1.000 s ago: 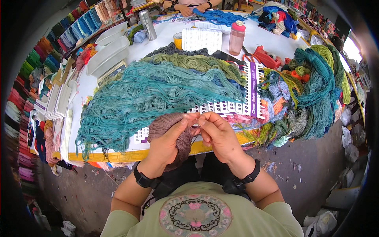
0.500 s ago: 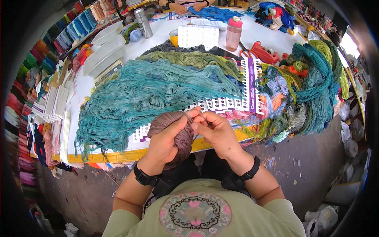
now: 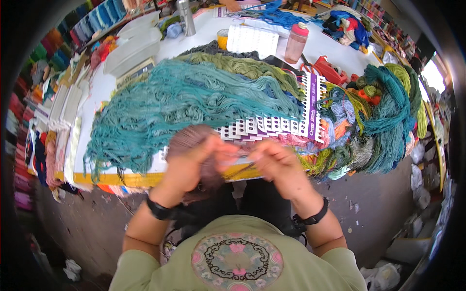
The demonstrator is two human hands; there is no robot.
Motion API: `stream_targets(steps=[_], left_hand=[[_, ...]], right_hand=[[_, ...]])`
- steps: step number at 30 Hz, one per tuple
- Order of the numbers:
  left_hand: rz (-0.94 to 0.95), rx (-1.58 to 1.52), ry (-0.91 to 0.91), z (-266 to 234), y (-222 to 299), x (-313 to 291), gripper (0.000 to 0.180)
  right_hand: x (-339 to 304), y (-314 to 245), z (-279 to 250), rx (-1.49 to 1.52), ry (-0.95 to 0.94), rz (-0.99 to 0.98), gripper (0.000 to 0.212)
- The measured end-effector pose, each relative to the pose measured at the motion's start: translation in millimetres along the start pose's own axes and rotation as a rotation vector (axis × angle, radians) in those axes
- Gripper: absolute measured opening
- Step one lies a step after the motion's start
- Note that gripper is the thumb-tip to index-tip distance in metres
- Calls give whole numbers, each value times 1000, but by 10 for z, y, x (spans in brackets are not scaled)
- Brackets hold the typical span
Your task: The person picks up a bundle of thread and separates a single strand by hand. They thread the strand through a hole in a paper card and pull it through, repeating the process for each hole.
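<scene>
A bundled skein of mauve-brown thread [image 3: 188, 139] is gripped in my left hand [image 3: 194, 165], its lower end hanging past the table edge. My right hand [image 3: 280, 166] is a little way to the right, its fingers pinched together and smeared by motion. Thin dark strands run between the skein and those fingers. Beyond my hands, a thick heap of teal thread [image 3: 170, 94] covers much of the table. White cards with punched holes [image 3: 252, 127] lie fanned out just past my fingers, beside a longer card with a purple strip [image 3: 314, 109].
Olive thread [image 3: 242, 68] lies behind the teal heap, and mixed coloured skeins [image 3: 388, 111] pile up on the right. A pink-capped bottle [image 3: 296, 43], a printed sheet [image 3: 252, 41], a steel flask [image 3: 185, 18] and clear plastic bins [image 3: 131, 56] stand farther back. Another person's hand [image 3: 232, 5] shows across the table.
My hands have moved apart: the left one, with the skein, to the left, the right one slightly right. Strands now stretch between them. The whole view has shifted a little.
</scene>
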State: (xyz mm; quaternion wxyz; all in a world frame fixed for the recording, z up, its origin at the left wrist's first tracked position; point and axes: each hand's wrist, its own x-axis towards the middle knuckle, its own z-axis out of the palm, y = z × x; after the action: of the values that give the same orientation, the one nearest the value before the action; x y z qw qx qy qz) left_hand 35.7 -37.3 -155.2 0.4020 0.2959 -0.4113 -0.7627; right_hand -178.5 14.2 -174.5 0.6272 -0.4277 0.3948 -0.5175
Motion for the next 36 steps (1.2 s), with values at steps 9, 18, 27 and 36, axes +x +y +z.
stream_targets(steps=[9, 18, 27, 36], left_hand=[[375, -496, 654, -2603, 667, -1735, 20], [226, -81, 625, -1561, 265, -1388, 39], [-257, 1028, 524, -1590, 149, -467, 26], [-258, 141, 467, -1938, -3, -445, 18]], right_hand=[[-940, -398, -2689, 547, 571, -361, 12], [-447, -484, -1485, -449, 876, -280, 4], [967, 520, 1147, -816, -263, -226, 5], [1495, 1042, 1518, -982, -392, -29, 15]])
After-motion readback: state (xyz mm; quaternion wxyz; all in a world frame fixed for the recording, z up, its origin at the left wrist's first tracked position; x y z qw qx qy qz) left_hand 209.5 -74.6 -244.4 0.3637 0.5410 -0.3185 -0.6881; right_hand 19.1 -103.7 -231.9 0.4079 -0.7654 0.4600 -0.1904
